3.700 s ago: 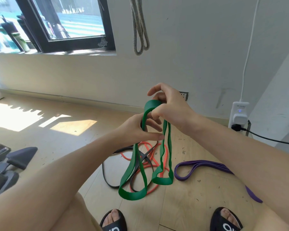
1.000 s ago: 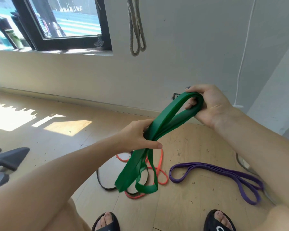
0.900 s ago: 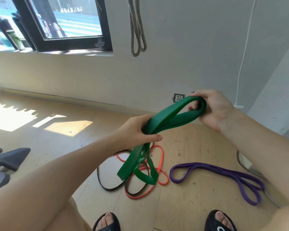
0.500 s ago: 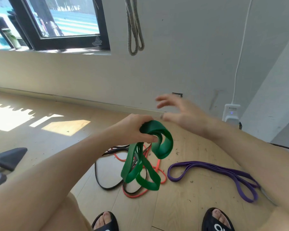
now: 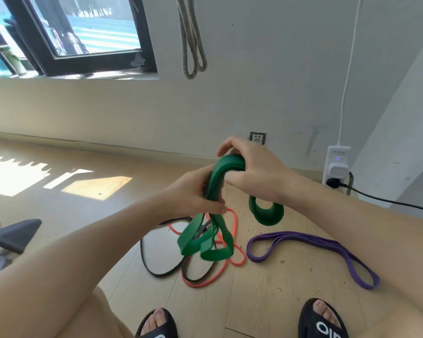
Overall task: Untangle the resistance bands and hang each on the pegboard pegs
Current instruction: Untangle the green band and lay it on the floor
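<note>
A green resistance band (image 5: pixel 214 181), folded into several strands, is held above the wooden floor (image 5: pixel 88 191) in a sunlit room. On the left, the strands are pinched in a bundle by the curled fingers of the left hand (image 5: pixel 193 193), and loose loops are left dangling over an orange band (image 5: pixel 235 230) and a black band (image 5: pixel 156 269), which lie crossed over each other on the floor. Farther right, the top of the fold is gripped by the right hand (image 5: pixel 252 172), fingers curled over it, with one short loop hanging below the wrist. A purple band (image 5: pixel 303 240) is seen lying apart on the boards to the right.

The green band is judged to be light, soft and springy, with a rubbery surface unlikely to slip; it is best taken at the crown of a fold, where all the strands can be gathered at once. No pegboard is shown in the head view.

Compared with half a second earlier, the right hand, then spread and clear of the band, is now closed on the fold, and the coil then bunched at the left hand is now drawn up between both hands.
</note>
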Demonstrator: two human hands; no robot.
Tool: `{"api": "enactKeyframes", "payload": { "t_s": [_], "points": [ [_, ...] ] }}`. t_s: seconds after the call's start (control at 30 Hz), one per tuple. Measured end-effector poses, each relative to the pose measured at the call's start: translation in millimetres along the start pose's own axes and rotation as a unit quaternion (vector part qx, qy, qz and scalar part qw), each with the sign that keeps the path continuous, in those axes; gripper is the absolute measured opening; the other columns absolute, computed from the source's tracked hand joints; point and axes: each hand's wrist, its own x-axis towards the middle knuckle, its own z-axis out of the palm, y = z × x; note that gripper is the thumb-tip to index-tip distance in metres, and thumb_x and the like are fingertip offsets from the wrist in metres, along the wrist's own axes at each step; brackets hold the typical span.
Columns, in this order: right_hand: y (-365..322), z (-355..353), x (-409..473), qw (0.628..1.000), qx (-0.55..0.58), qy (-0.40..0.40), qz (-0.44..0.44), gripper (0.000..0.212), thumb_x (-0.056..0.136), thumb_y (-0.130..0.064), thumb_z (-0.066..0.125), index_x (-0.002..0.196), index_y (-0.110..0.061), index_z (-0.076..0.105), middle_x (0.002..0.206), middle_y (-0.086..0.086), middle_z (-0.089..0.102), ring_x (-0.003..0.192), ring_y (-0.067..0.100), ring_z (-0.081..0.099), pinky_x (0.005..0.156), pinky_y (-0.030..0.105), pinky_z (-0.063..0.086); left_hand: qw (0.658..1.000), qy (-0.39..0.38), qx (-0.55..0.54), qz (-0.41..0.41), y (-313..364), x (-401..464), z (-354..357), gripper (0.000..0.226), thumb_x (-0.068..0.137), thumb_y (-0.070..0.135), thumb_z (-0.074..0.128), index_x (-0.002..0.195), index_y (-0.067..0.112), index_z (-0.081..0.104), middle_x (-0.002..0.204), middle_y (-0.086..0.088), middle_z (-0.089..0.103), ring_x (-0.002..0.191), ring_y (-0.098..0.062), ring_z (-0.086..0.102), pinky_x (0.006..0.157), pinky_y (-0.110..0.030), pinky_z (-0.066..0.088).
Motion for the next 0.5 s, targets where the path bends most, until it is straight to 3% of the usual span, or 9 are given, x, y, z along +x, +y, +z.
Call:
{"api": "enactKeyframes", "payload": {
  "t_s": [0.13,0.27,0.37,0.43,0.5],
  "points": [
    [-6,-13,2,0.995,0.063,0.074,-0.004,0.029,0.084,-0.006,0.064,0.106,-0.024,0.059,0.086,-0.003,0.063,0.064,0.004,0.056,0.059,0.018,0.044,0.999,0.028,0.006,-0.022,-14,7,9,0.031,0.077,0.015,0.085,0.093,0.022,0.059,0.087,0.000,0.073,0.086,-0.016,0.073,0.085,-0.043,0.062],
    [6,-34,1,0.989,0.091,0.111,0.027,0.026,0.084,-0.004,0.064,0.102,-0.022,0.062,0.080,0.000,0.062,0.051,0.001,0.050,0.057,0.025,0.041,1.000,0.008,0.002,-0.007,-14,12,13,0.032,0.079,0.017,0.087,0.093,0.031,0.061,0.089,0.004,0.074,0.088,-0.010,0.073,0.092,-0.041,0.061],
    [19,-49,-2,0.986,0.086,0.132,0.054,0.023,0.084,-0.003,0.062,0.100,-0.019,0.064,0.077,0.000,0.062,0.052,0.005,0.049,0.058,0.030,0.042,1.000,0.010,0.011,-0.004,-9,18,11,0.027,0.079,0.029,0.087,0.085,0.029,0.061,0.078,0.007,0.068,0.074,-0.012,0.068,0.079,-0.035,0.059],
    [28,-56,-4,0.982,0.091,0.147,0.077,0.021,0.085,-0.001,0.059,0.098,-0.016,0.064,0.077,0.001,0.061,0.054,0.011,0.049,0.057,0.034,0.044,1.000,0.027,0.014,0.004,-7,21,8,0.028,0.077,0.041,0.087,0.083,0.033,0.061,0.068,0.006,0.053,0.063,-0.015,0.054,0.064,-0.039,0.046],
    [34,-58,-8,0.980,0.096,0.151,0.092,0.021,0.084,0.001,0.058,0.096,-0.015,0.064,0.075,0.000,0.060,0.054,0.013,0.048,0.056,0.035,0.044,1.000,0.010,0.005,0.001,-7,20,9,0.031,0.078,0.042,0.086,0.100,0.033,0.066,0.070,0.006,0.056,0.065,-0.015,0.056,0.064,-0.045,0.047]
  ]
}}
